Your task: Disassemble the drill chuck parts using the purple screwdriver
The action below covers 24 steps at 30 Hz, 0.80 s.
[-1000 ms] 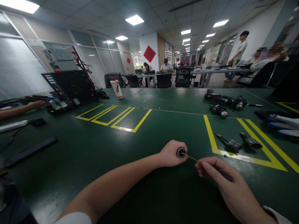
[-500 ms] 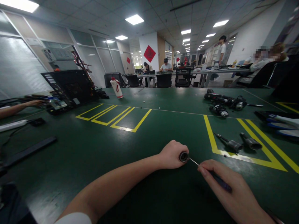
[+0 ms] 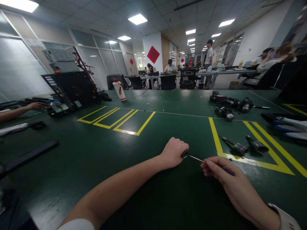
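Left hand (image 3: 173, 152): fist closed around small black cylinder (image 3: 184, 154) on green desk (image 3: 134, 143). Right hand (image 3: 222, 172), at 3 o'clock: pinching thin screwdriver (image 3: 199, 159), tip at cylinder.

The left hand (image 3: 174, 152) hides most of the black cylinder (image 3: 184, 154); the right hand (image 3: 227, 180), the screwdriver (image 3: 196, 158).

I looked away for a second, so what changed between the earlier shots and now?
Left hand turned the black cylinder so its open end faces the camera less; right hand still holds the thin screwdriver at it. The standing person behind walked left. Loose parts stayed.
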Available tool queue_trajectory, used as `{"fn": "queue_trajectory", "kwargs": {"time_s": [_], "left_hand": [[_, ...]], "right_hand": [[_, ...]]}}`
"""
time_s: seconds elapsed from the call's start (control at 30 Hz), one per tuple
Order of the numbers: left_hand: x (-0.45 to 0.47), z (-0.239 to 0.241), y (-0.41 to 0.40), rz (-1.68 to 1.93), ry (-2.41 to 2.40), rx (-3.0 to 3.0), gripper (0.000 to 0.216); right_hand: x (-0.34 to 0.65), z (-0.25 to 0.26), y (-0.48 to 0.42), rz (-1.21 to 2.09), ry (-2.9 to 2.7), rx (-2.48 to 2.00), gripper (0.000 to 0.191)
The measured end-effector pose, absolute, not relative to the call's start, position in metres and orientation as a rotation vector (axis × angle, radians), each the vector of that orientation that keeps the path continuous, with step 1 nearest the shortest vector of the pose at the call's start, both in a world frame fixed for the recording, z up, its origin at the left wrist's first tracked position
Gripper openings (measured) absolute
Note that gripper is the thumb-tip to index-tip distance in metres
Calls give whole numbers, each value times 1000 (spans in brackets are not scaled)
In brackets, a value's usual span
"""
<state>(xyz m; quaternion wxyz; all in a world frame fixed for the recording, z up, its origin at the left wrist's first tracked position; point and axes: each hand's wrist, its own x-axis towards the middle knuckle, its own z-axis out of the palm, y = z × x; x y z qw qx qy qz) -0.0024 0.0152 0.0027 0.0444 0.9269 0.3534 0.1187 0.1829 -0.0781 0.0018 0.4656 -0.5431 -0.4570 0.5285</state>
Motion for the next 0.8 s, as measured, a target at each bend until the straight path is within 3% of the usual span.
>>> {"fn": "queue_trajectory", "kwargs": {"time_s": [0.63,0.8], "left_hand": [[-1,9,8,240,1068,3125,11],[-3,6,12,282,1177,2991,5]], "right_hand": [[186,-3,-80,1158,-1151,-1388,28],[186,-5,-78,1132,-1232,-1428,28]]}}
